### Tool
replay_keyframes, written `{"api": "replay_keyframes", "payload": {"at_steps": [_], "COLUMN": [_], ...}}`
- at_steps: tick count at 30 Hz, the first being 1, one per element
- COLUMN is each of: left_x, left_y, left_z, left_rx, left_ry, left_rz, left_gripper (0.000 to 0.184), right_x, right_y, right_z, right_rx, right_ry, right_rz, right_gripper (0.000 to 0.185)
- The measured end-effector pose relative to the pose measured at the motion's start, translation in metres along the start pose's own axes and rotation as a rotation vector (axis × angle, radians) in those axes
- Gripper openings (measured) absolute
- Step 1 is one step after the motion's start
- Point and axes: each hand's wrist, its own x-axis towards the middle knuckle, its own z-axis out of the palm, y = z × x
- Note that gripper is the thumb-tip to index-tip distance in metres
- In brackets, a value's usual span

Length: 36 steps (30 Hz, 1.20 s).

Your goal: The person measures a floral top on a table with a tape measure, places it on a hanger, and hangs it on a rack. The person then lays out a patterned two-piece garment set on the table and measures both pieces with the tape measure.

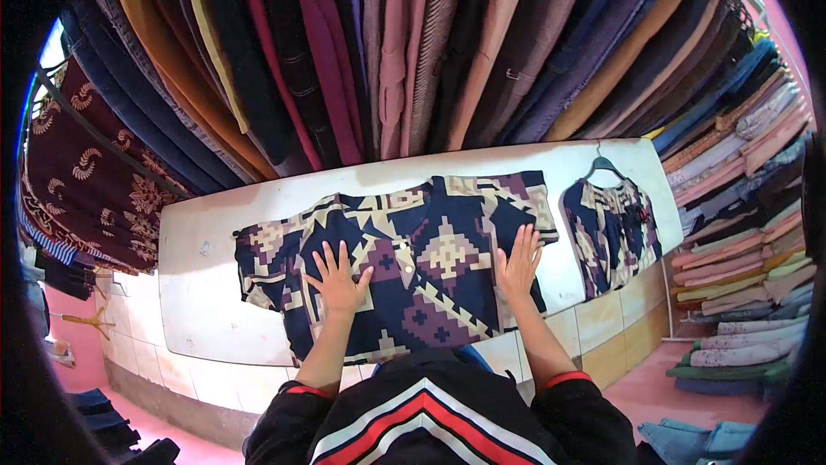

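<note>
A short-sleeved patterned shirt [443,250] in navy, cream and purple lies spread out on a white board [206,293], its collar side away from me. My left hand [338,280] rests flat on the shirt's left front, fingers spread. On the right side of the shirt, my right hand [518,265] lies flat near the sleeve, fingers stretched out and a little apart. Neither hand grips the cloth. To the right, a second garment [615,228] in a similar pattern lies on the board on a dark hanger [602,169].
Many trousers [391,52] hang in a row just beyond the board. Stacks of folded clothes [740,267] fill shelves at the right. A maroon patterned cloth [90,164] hangs at the left, with an orange hanger [86,320] below it. Folded jeans [697,441] lie at the lower right.
</note>
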Motion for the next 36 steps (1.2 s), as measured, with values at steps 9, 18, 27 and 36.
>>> {"api": "replay_keyframes", "payload": {"at_steps": [9,18,27,36], "left_x": [-0.001,0.004,-0.007,-0.013], "left_y": [0.003,0.014,0.043,0.032], "left_z": [0.001,-0.002,0.003,0.030], "left_rx": [0.005,0.075,0.186,0.152], "left_ry": [-0.020,-0.121,-0.007,-0.112], "left_rz": [-0.027,-0.075,-0.314,-0.350], "left_gripper": [0.083,0.085,0.085,0.068], "right_x": [-0.020,-0.011,0.106,0.175], "right_y": [0.015,0.063,0.364,0.511], "right_z": [-0.002,-0.018,-0.074,-0.052], "right_rx": [-0.028,0.210,0.074,0.014], "right_ry": [0.033,-0.167,0.671,-0.139], "right_rz": [-0.002,-0.043,0.359,0.305], "right_gripper": [0.071,0.068,0.012,0.032]}}
